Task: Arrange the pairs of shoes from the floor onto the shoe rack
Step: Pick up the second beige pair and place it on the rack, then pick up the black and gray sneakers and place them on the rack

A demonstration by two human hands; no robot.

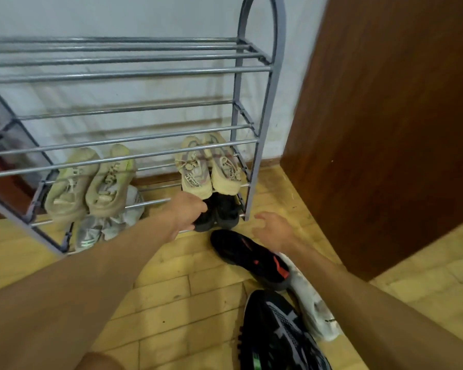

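Observation:
The grey metal shoe rack (251,144) stands against the wall. One beige pair (88,188) sits on a lower tier at the left, and another beige pair (211,166) at the right. On the bottom tier a black pair (222,212) rests at the right end, and my left hand (187,212) grips its left shoe. My right hand (273,231) hovers open, fingers spread, just above a black shoe with red marks (249,257) lying on the floor. A white shoe (313,308) and a black-and-grey patterned shoe (278,335) lie nearer to me.
A grey-white pair (102,228) sits on the bottom tier at the left. The two upper tiers hold no shoes. A brown wooden door or cabinet panel (385,129) stands close on the right. The floor is yellow wood parquet (171,303).

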